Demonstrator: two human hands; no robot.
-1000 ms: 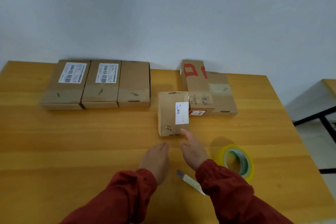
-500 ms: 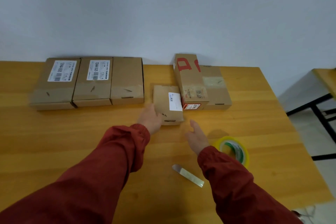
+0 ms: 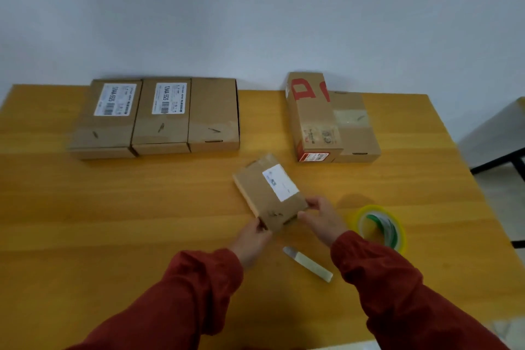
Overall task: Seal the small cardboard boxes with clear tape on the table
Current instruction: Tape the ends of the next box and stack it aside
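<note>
A small cardboard box [image 3: 265, 193] with a white label lies turned at an angle in the middle of the wooden table [image 3: 113, 221]. My left hand [image 3: 252, 239] grips its near left corner. My right hand [image 3: 322, 217] grips its near right corner, thumb on the top face. A roll of clear tape [image 3: 382, 227] with a yellowish rim lies flat just right of my right hand. A small utility knife [image 3: 308, 263] lies on the table between my forearms.
Three flat cardboard boxes [image 3: 159, 116] sit side by side at the back left. Two more boxes [image 3: 332, 119], one with red print, stand at the back right. The table's right edge is near the tape; a dark frame [image 3: 500, 162] stands beyond it.
Both hands reached to the small box, took hold of it, and pulled it toward me from beside the red-printed box, turning it at an angle.
</note>
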